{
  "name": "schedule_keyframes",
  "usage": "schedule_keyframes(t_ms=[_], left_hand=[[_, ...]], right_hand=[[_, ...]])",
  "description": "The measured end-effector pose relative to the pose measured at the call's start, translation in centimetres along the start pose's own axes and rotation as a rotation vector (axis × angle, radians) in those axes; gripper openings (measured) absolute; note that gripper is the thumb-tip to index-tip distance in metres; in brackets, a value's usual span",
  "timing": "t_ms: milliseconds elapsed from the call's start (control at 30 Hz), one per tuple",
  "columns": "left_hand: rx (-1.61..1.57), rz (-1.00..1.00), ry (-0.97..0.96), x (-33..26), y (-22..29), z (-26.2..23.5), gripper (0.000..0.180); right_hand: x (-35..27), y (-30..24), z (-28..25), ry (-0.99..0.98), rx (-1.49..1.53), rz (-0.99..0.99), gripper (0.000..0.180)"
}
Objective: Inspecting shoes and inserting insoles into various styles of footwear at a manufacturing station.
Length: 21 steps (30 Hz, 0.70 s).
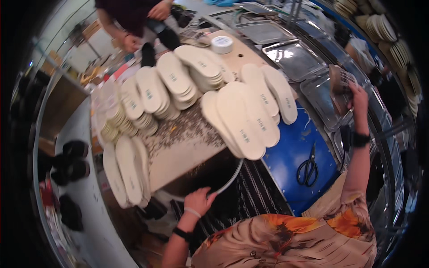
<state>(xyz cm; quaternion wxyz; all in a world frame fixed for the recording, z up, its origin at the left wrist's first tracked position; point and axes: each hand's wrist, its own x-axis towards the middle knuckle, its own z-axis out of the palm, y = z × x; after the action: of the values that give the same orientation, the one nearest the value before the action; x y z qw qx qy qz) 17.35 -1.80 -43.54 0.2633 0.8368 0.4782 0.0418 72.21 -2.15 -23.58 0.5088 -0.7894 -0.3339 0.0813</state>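
My right hand reaches out to the right, its fingers closed on a brown shoe with a checked upper. The shoe is tilted over a shiny metal tray. Close to my body, my left hand has its fingers curled at the pale round rim of a dark container at the table's near edge. Cream insoles with small green print lie in an overlapping pile ahead of my hands. More insole stacks line the far side, and another group of insoles sits at the left corner.
Black scissors lie on a blue surface at the right. Small dark scraps litter the wooden table. A white tape roll stands at the back. Across the table a person's hands are near dark shoe pieces. Metal trays fill the right rack.
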Motion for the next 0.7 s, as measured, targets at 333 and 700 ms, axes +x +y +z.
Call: schedule_keyframes(t_ms=[333,700], left_hand=[[-1.345,-0.19,0.474,-3.1,3.1,-6.8,0.067],[-0.534,-0.384,0.676,-4.7,-4.1,-8.7,0.033]], right_hand=[[-34.6,-10.2,18.6,-0.831,-0.224,-1.253,0.015],[-25.9,1.3,11.3,-0.428,-0.737,-0.111,0.031]])
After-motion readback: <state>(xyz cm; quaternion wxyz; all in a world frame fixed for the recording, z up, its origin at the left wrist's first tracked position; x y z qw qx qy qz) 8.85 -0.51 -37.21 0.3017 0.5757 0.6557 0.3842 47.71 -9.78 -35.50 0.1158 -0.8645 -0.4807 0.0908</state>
